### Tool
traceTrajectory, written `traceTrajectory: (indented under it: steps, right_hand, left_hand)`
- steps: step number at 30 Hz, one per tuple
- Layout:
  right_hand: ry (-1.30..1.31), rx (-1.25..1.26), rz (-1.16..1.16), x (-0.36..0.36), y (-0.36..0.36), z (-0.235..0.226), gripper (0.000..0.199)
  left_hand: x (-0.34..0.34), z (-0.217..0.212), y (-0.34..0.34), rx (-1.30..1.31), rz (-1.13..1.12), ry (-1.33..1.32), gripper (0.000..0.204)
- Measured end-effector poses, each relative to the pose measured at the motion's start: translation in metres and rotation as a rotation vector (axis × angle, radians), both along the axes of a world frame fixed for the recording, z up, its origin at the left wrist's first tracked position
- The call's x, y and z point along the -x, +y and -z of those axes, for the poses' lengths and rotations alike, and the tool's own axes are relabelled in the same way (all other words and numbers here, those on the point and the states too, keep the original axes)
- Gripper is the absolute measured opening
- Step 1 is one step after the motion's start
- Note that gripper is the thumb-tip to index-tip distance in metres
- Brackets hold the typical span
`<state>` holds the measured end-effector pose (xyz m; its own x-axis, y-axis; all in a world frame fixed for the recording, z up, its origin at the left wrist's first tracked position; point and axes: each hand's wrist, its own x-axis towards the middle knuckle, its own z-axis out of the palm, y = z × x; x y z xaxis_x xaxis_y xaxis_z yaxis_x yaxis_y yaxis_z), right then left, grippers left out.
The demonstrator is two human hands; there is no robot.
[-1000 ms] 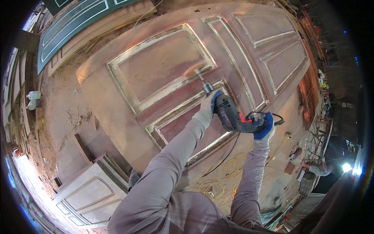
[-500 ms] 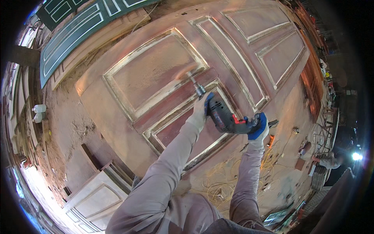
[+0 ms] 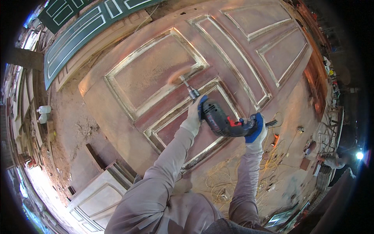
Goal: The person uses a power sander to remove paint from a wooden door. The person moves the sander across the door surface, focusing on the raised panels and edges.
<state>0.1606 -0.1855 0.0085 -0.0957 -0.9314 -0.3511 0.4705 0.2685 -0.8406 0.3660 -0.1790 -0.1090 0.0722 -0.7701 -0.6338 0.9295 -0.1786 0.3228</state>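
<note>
A dark power drill [image 3: 216,119] with a red trigger area is held in both my gloved hands. My right hand [image 3: 256,128], in a blue and white glove, is closed round its rear handle. Near the chuck, my left hand [image 3: 194,115] grips the front of the body. From the chuck a shaft runs to a spinning round sanding head [image 3: 180,77], blurred by motion. The head is at the inner edge of the moulding around a large panel of a reddish-brown wooden door [image 3: 173,86], which lies flat below me. Pale, bare-looking strips show along its mouldings.
Dark green panelled doors [image 3: 74,43] lie at the far left, with a bare wooden one beside them. White plastic jugs [image 3: 44,114] stand at left. A pale door [image 3: 102,198] lies near left. Yellow cord [image 3: 218,188] tangles over the floor at right, near an orange item [image 3: 276,140].
The drill and both hands have shifted slightly left. Its spinning head has moved left and a little nearer along the moulding.
</note>
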Motion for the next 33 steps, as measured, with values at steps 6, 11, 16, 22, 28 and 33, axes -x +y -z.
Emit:
traceTrajectory:
  steps: [6, 11, 16, 22, 28, 33]
  right_hand:
    - [-0.038, 0.269, 0.010, -0.016, 0.006, -0.014, 0.018]
    - [0.034, 0.452, -0.025, -0.031, 0.007, -0.022, 0.015]
    - [0.072, 0.224, 0.010, -0.034, 0.003, -0.023, 0.008]
    - [0.241, 0.203, 0.113, -0.042, -0.029, -0.063, 0.011]
    - [0.290, 0.122, -0.195, -0.054, -0.059, -0.100, 0.013]
    - [0.416, 0.176, -0.023, -0.076, -0.062, -0.101, 0.013]
  left_hand:
    - [0.006, 0.005, -0.025, 0.022, 0.013, 0.102, 0.019]
    - [0.007, 0.004, -0.040, 0.131, 0.047, 0.157, 0.017]
    - [-0.009, 0.000, -0.010, 0.048, -0.041, 0.093, 0.018]
    - [0.017, -0.016, -0.060, 0.196, 0.095, 0.266, 0.021]
    - [0.020, -0.010, -0.053, 0.104, -0.096, 0.398, 0.024]
    - [0.016, -0.006, -0.069, 0.194, -0.055, 0.511, 0.024]
